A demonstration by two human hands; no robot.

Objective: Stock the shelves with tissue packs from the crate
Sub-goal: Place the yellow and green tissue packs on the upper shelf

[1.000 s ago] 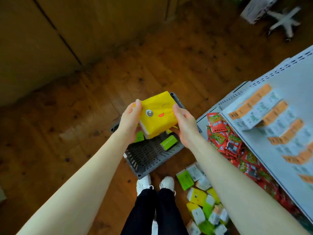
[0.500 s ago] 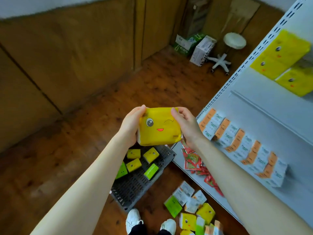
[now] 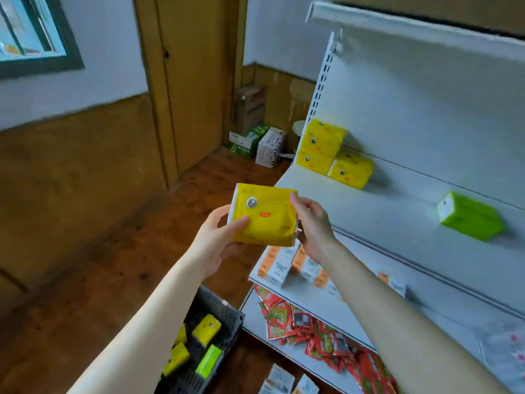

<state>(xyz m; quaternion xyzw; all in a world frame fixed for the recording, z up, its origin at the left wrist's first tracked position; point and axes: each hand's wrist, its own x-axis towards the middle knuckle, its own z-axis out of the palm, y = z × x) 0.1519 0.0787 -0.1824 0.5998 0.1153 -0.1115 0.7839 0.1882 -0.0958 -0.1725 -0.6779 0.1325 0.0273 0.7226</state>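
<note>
with the left hand (image 3: 216, 245) and right hand (image 3: 312, 226) both gripping the yellow tissue pack (image 3: 264, 213), the carry step is underway. next it probably needs setting beside the yellow packs (image 3: 332, 155) on the shelf (image 3: 397, 211).

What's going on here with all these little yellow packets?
A person is stocking a white shelf. The left hand and right hand grip a yellow tissue pack with a cartoon face by its sides, raised in front of the shelf and not yet set down. Three matching yellow packs sit stacked at the shelf's left end, with a green pack further right. The dark crate on the floor holds more packs.
</note>
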